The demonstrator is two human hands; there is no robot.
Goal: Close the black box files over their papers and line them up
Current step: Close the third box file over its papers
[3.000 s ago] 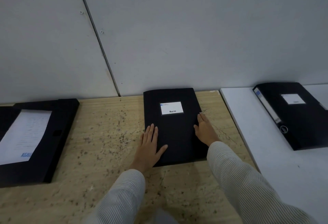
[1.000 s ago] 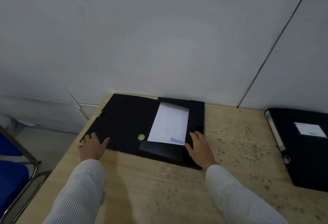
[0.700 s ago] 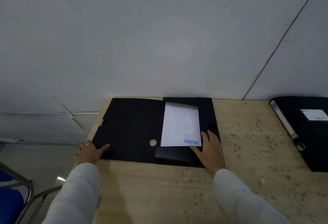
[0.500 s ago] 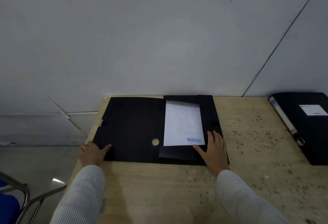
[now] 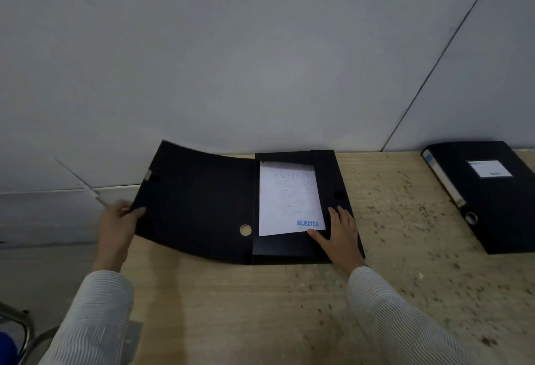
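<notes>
An open black box file [image 5: 341, 179] lies at the table's back left, holding a white paper [image 5: 289, 197] stamped REJECTED. Its cover [image 5: 199, 205] spreads to the left, raised off the table at its outer edge. My left hand [image 5: 117, 220] grips that outer edge near the lower corner. My right hand [image 5: 341, 234] presses flat on the file's front right part, thumb at the paper's corner. A second black box file [image 5: 492, 205], closed, with a white label, lies at the right.
The wooden table [image 5: 289, 306] ends at its left edge under the lifted cover. A grey wall [image 5: 260, 61] runs right behind the files. A metal chair frame [image 5: 17, 327] with a blue seat shows at the bottom left.
My left hand has taken hold of the cover's outer edge and lifted it off the table. My right hand stays on the file's right side.
</notes>
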